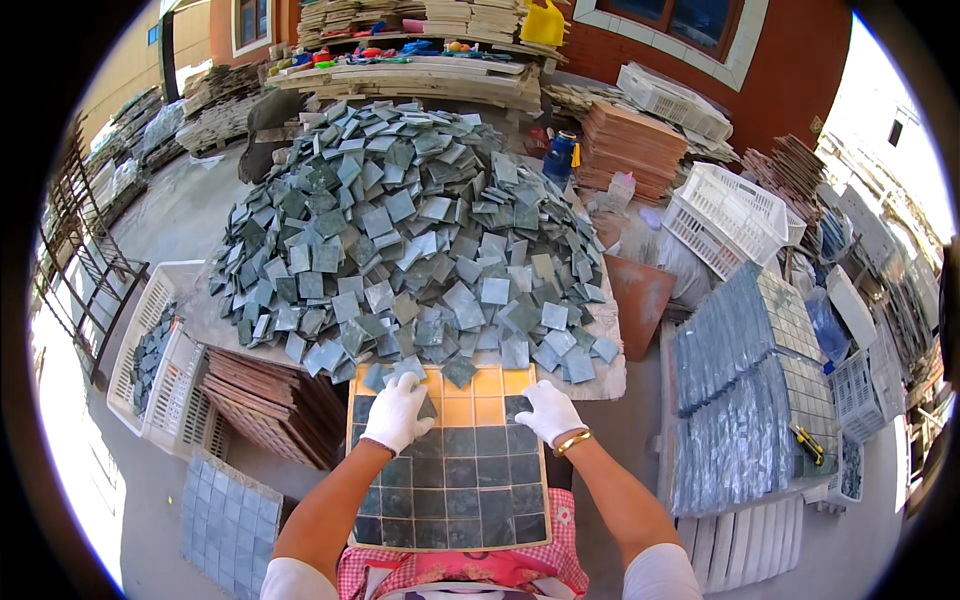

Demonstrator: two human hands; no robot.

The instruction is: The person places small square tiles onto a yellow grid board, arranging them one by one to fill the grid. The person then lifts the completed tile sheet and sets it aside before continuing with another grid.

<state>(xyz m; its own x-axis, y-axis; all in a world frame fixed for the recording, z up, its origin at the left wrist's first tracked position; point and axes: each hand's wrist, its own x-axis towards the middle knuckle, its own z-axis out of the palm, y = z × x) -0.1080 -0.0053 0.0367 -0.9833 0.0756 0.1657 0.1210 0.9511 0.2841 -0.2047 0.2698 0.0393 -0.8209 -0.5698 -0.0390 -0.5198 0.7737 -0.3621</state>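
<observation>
Over the left part of the tray [487, 384], the white-gloved left hand [398, 410] lies with its fingers curled toward the far rows; whether it holds a tile cannot be told. At the right edge, the gloved right hand [548, 412] has its fingertips by a dark tile [517, 407]; its grip cannot be told either. The tray rests between the forearms, its near rows filled with dark green tiles [460, 472], its far cells mostly bare yellow. Beyond it, a big pile of loose tiles [400, 230] covers most of the bench [608, 384].

To the left stand a white crate [125, 370] and stacked reddish boards [262, 405], with a tile sheet [230, 520] nearer. To the right, a yellow cutter [808, 446] lies on stacked tile sheets [730, 400]. Far right are white baskets [725, 225] and a blue jug [560, 162]; at the far side, piled planks [420, 85].
</observation>
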